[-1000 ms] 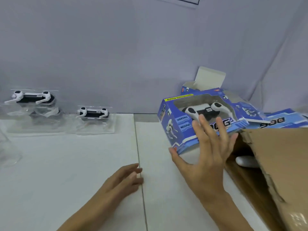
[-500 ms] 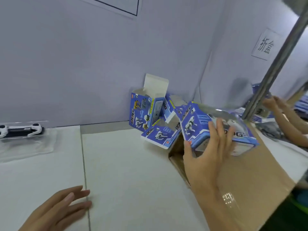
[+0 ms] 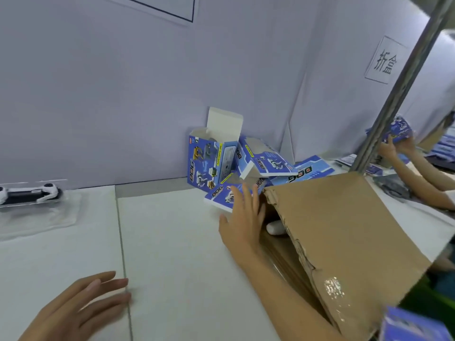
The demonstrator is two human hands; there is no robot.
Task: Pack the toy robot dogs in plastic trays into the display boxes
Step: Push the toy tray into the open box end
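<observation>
Several empty display boxes [image 3: 214, 158] lie just beyond the spread, empty right grip [image 3: 242, 217], while one trayed toy robot dog [image 3: 29, 193] waits unpacked far left of it on the worktop [image 3: 172, 242].

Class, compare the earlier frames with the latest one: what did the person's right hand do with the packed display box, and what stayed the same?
The right hand has let go of the packed box; it now hangs open beside the cardboard carton. The left hand remains open on the table, and the empty boxes stay by the wall.
</observation>
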